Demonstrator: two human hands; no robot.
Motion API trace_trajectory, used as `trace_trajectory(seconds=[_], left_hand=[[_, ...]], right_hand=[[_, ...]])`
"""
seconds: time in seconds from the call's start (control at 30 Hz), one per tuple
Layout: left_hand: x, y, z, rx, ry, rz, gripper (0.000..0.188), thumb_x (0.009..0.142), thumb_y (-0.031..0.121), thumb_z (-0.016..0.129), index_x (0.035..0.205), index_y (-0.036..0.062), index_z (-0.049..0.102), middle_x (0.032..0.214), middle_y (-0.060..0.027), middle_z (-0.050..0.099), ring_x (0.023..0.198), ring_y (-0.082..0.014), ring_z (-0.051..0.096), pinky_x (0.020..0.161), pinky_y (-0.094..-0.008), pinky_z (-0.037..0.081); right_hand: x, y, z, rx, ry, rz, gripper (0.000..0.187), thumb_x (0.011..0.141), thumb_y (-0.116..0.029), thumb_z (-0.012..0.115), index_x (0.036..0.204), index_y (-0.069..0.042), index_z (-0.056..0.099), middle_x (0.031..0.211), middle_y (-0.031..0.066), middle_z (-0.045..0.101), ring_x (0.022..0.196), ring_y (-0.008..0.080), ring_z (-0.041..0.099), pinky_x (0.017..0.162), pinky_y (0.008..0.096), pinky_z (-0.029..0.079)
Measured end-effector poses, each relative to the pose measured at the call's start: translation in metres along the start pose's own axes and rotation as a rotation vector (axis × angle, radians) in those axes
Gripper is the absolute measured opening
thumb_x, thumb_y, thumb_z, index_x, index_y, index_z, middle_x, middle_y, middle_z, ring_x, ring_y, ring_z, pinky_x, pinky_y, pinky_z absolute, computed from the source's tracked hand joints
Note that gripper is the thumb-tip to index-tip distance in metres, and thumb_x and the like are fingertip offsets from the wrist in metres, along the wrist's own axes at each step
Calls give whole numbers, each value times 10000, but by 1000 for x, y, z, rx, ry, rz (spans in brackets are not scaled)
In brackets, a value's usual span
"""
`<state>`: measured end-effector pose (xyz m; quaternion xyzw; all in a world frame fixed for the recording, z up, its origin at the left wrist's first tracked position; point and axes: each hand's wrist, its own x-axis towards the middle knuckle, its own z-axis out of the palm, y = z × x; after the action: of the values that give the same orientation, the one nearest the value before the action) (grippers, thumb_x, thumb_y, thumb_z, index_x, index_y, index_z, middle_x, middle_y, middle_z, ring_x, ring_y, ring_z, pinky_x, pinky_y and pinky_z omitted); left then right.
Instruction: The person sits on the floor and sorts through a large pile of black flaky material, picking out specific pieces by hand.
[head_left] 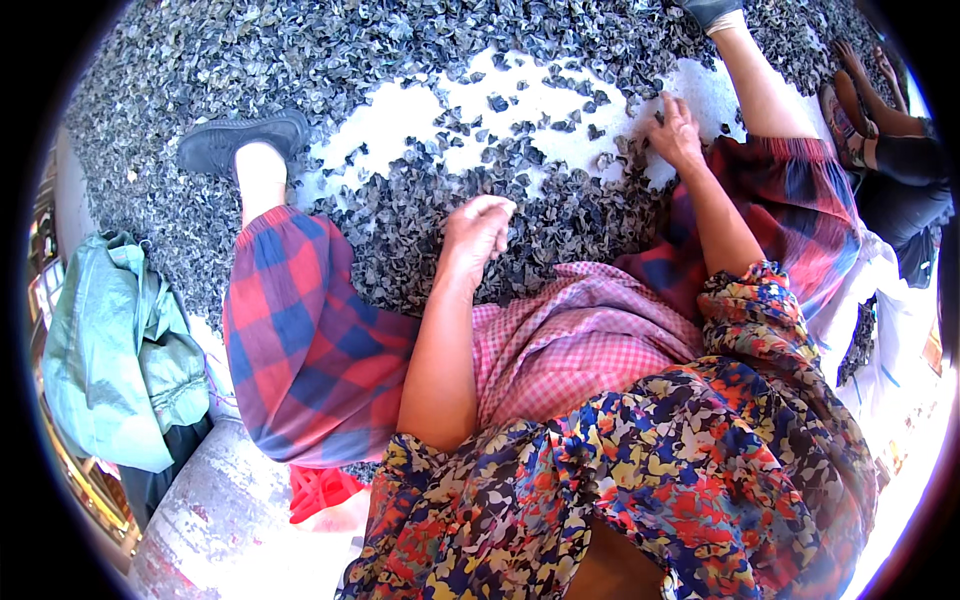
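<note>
Dark, crinkled dried pieces that look like dried black fungus (250,70) lie in a wide layer in front of me and between my legs. In the middle, a white sheet (400,120) shows through, with loose pieces scattered over it. My left hand (478,235) hangs over the near pile, its fingers curled in and closed; whatever they may hold is hidden. Farther off to the right, my right hand (676,132) reaches to the edge of the bare white patch, fingers stretched out and somewhat apart, with nothing visible in them.
My outstretched legs, with a dark shoe (245,138) at the left, flank the pile. A green sack (115,340) and a worn whitish cylinder (220,510) stand at left, near red netting (322,490). White sacking (875,310) lies right. Another person's hands (855,65) and legs show at far right.
</note>
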<state>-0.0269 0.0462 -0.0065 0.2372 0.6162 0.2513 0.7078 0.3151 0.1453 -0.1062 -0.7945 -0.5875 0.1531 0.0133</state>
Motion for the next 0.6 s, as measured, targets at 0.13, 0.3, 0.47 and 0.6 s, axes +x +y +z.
trace_trajectory(seconds=[0.13,0.3,0.47,0.6], left_hand=[[4,-20,5,535,-33,191,174,802,143,656,944,43,642,693,-29,597,555,-121,525,509,-272,417],[-4,-13,7,1073,-140,117,156,744,195,662,864,95,662,766,-100,655,702,-226,629,663,-343,483],[-7,-10,6,1202,-230,82,128,746,198,627,825,102,657,808,-107,666,779,-270,643,712,-364,489],[-12,5,3,1155,-155,60,122,752,193,612,824,106,658,802,-102,664,756,-265,637,700,-361,483]], right_hand=[[-18,-34,1,101,-61,-590,469,833,-240,555,1288,-160,472,1293,144,488,1209,348,434,1011,408,372],[-51,-66,-39,308,-314,-424,197,834,-178,551,975,-108,670,982,143,650,890,309,629,810,374,495],[-76,-78,-16,217,-173,-661,147,810,-187,600,938,-147,660,925,91,639,834,288,634,734,379,518],[-102,-104,-11,149,-106,-751,151,766,-121,592,905,-139,651,896,68,588,838,255,616,710,368,511]])
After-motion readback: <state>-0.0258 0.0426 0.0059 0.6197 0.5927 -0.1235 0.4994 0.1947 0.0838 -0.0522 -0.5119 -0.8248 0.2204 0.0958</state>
